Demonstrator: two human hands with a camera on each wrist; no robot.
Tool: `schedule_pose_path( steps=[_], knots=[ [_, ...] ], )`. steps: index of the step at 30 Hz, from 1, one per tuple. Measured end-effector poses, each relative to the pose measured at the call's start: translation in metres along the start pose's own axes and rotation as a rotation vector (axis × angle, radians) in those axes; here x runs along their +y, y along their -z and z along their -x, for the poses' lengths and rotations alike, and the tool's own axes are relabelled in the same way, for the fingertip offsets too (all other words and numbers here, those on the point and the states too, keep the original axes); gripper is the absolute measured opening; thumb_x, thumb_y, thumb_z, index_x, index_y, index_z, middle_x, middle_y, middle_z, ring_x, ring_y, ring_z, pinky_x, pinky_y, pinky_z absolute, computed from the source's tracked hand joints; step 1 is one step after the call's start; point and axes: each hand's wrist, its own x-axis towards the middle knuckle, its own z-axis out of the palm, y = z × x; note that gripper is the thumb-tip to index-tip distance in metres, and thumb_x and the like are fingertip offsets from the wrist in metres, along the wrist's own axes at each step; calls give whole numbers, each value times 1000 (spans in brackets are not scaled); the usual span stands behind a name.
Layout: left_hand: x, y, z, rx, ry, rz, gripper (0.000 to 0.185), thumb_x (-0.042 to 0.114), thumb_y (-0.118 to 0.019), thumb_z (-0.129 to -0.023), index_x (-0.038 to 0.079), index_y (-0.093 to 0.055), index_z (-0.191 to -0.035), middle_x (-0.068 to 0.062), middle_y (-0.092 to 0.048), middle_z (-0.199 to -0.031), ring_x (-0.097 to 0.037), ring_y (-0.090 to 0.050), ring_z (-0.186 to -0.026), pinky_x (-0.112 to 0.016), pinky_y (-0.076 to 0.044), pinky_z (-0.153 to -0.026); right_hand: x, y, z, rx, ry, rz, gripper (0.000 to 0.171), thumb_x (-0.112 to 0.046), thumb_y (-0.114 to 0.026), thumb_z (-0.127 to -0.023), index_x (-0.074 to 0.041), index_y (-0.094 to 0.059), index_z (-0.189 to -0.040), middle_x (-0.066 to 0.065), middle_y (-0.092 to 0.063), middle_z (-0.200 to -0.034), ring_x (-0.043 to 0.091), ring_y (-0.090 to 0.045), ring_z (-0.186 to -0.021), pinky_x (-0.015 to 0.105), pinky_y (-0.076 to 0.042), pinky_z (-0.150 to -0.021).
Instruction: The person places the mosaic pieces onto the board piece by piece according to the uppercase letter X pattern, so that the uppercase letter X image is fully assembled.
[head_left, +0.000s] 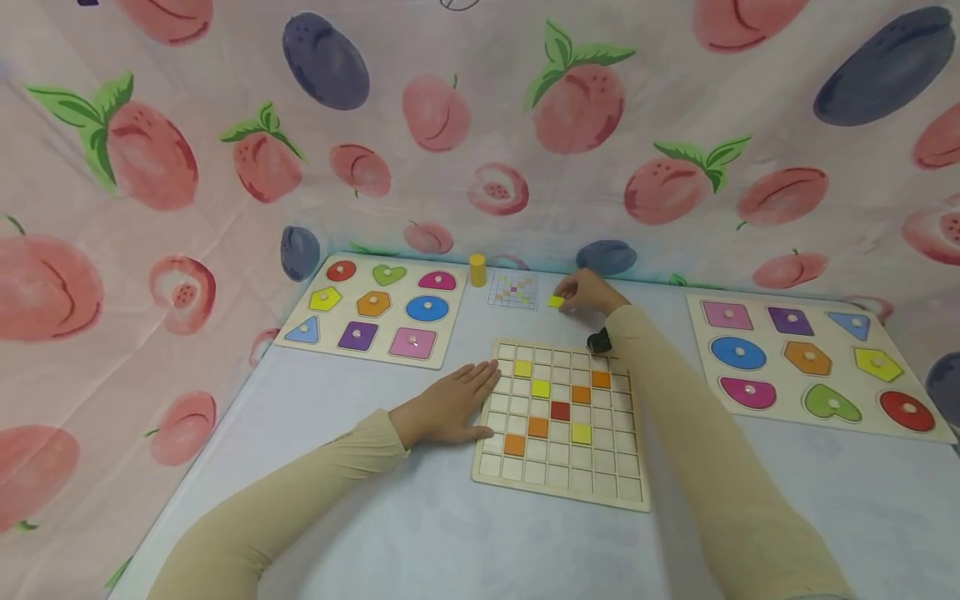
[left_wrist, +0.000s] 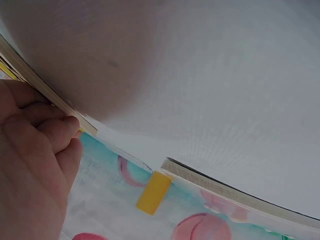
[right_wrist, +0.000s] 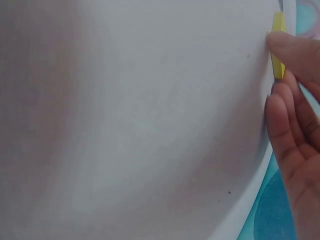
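Note:
In the head view, my left hand lies with straight fingers at the left edge of a wooden grid board. The left wrist view shows its fingertips at the board's side. Several coloured square tiles sit in the grid: yellow ones, orange ones and a red one, roughly along two crossing diagonals. Beyond the board's far edge, my right hand pinches a yellow square tile between thumb and fingers, close over the white tabletop.
A small printed grid card lies left of the right hand, beside an upright yellow cylinder. Shape puzzle boards with knobbed pieces flank the grid board, one at left, another at right. A fruit-print curtain hangs behind.

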Motion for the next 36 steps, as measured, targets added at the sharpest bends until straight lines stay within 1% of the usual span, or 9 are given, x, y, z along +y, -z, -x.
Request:
schedule_pose_path(
  steps=[4, 8, 11, 18, 24, 26, 29, 33, 36],
  knots=[
    [0, -1, 0, -2, 1, -4, 87, 61, -40, -91, 3, -14, -150, -11, -11, -159, -23, -12, -148, -34, -14, -121, 3, 0, -1, -60, 16, -12, 29, 0, -70, -79, 0, -68, -108, 18, -66, -104, 26, -58, -96, 39, -50, -88],
    [0, -1, 1, -2, 7, 3, 87, 61, -41, -91, 3, -15, -150, -10, -12, -159, -23, -12, -148, -34, -15, -121, 7, 0, -2, -109, 31, -14, 31, -1, -71, -79, -2, -68, -110, 16, -66, -108, 26, -59, -100, 41, -49, -92],
    [0, 0, 1, -2, 10, 7, 87, 61, -41, -90, 4, -15, -150, -10, -12, -159, -23, -13, -148, -34, -15, -121, 9, 0, -2, -107, 39, -23, 33, -2, -73, -78, -1, -67, -110, 17, -66, -107, 26, -60, -99, 41, -50, -91],
    [1, 0, 1, -4, 9, 3, 87, 61, -40, -91, 3, -14, -150, -11, -12, -159, -23, -13, -148, -34, -15, -121, 8, -1, 0, -84, 33, -14, 29, -3, -74, -77, 0, -69, -105, 14, -67, -99, 21, -59, -89, 35, -50, -83],
    [1, -1, 1, -1, 5, -4, 87, 61, -39, -91, 3, -14, -150, -11, -12, -159, -22, -13, -148, -34, -14, -122, 7, 1, 5, -90, 94, 22, 26, -3, -76, -75, 1, -70, -100, 13, -69, -90, 17, -59, -80, 29, -51, -75],
    [0, -1, 1, 0, 3, -3, 87, 61, -39, -91, 3, -14, -150, -11, -12, -159, -23, -13, -148, -34, -15, -121, 6, 2, 8, -93, 117, 29, 25, -4, -76, -75, 0, -70, -99, 12, -69, -89, 15, -59, -78, 28, -51, -73],
    [0, 0, 1, 4, 1, -5, 87, 61, -40, -91, 3, -15, -150, -11, -13, -159, -23, -13, -148, -34, -15, -121, 4, 5, 17, -104, 146, 10, 24, -4, -75, -76, 0, -69, -99, 12, -67, -89, 15, -59, -78, 30, -52, -73],
    [1, 0, 2, 5, 1, 4, 87, 60, -41, -91, 2, -15, -150, -11, -13, -159, -23, -14, -148, -35, -16, -121, 0, 10, 33, -113, 180, -14, 21, -4, -73, -77, -1, -68, -97, 11, -65, -86, 17, -58, -79, 33, -52, -77],
    [1, 0, 2, 4, 1, -2, 86, 60, -41, -91, 2, -15, -150, -11, -13, -159, -23, -13, -148, -35, -16, -121, -5, 12, 48, -113, 204, -7, 20, -5, -74, -76, -3, -68, -95, 9, -64, -83, 17, -57, -77, 32, -52, -75]
  ],
)
